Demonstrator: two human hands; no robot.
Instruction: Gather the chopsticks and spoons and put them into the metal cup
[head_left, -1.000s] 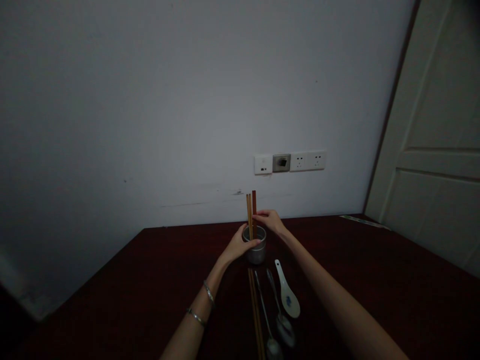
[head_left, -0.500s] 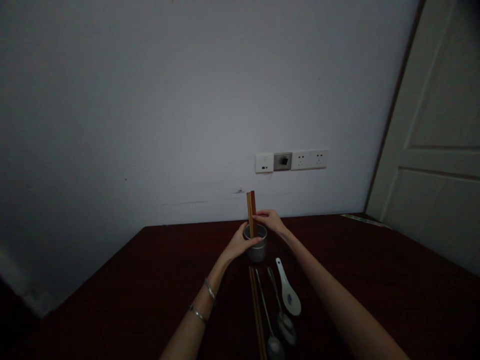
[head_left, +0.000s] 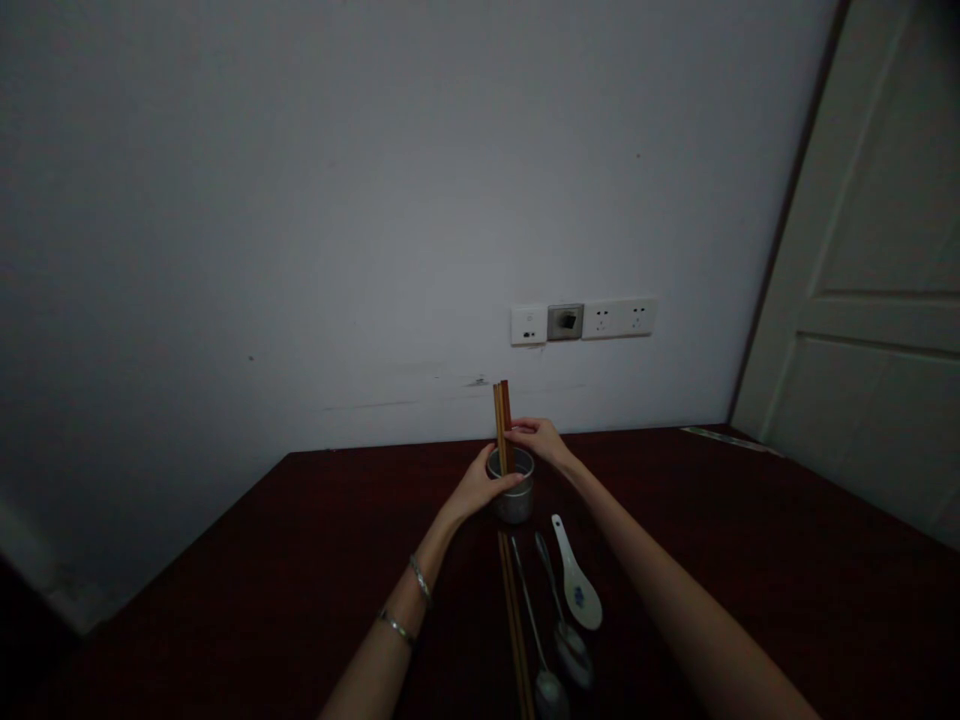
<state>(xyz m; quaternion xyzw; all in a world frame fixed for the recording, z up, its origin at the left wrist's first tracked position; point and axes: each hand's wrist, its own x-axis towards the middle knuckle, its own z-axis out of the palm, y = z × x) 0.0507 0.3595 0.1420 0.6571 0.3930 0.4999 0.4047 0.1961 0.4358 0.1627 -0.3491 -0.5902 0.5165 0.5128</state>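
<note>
A second ago the red-brown chopsticks [head_left: 507, 408] stood slightly apart from the lighter chopsticks [head_left: 499, 425]; now they lean against them, all with their lower ends inside the metal cup [head_left: 515, 508]. The fingertips of my right hand [head_left: 541, 440] pinch the red-brown chopsticks just above the rim, so these lie right at my fingers. My left hand [head_left: 476, 488] is curled around the cup's left side, thumb across the front near the rim, as before. Nearer me, two more chopsticks [head_left: 515, 625], two metal spoons [head_left: 574, 657] and a white ceramic spoon [head_left: 582, 600] lie untouched.
</note>
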